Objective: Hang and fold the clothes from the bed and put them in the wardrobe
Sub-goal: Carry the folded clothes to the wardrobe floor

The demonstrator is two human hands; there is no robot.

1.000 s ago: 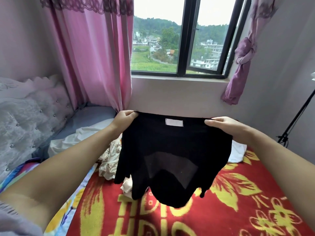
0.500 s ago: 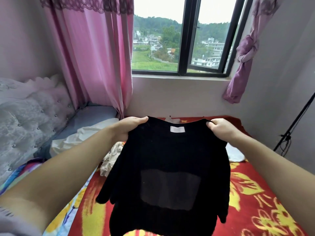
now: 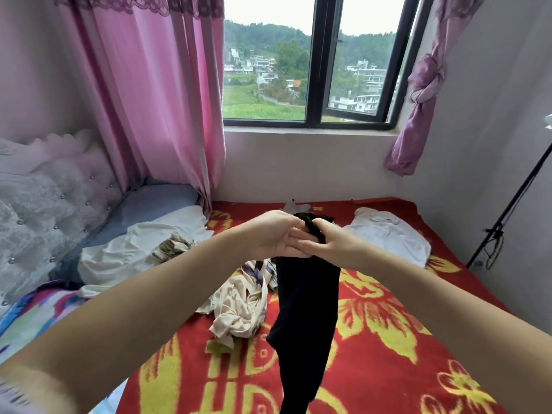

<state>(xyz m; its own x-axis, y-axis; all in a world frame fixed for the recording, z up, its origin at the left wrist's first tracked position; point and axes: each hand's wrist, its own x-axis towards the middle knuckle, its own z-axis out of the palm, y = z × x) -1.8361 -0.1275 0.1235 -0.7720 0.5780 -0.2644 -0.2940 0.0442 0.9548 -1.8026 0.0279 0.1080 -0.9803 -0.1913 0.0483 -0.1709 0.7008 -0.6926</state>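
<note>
Half a second ago we held the black top (image 3: 304,318) spread wide by its shoulders; now we have brought both hands together in front of us, so the garment is doubled lengthwise and hangs as a narrow dark strip over the bed (image 3: 388,339). Our left hand (image 3: 273,234) and right hand (image 3: 327,243) touch each other, and both have their fingers curled round the bunched upper edge of the top, which shows as a dark knot between them. The lower end of the top drops out of the bottom of the view, so we cannot tell whether it touches the red flowered blanket.

We judge that we are in the folding step, with the first lengthwise fold just made and nothing yet put away; the wardrobe is not in view. Other clothes wait on the bed: a cream patterned garment (image 3: 239,309) just left of the hanging top, a white garment (image 3: 391,234) beyond our right hand, and pale cloth (image 3: 134,252) near the padded headboard (image 3: 44,204).

Next we would probably need one hand to keep the pinched shoulders while the other slides down to catch the hem, or else lay the strip flat on the blanket to fold it crosswise. Knit this limp will likely slip out of line unless both layers are kept even.
</note>
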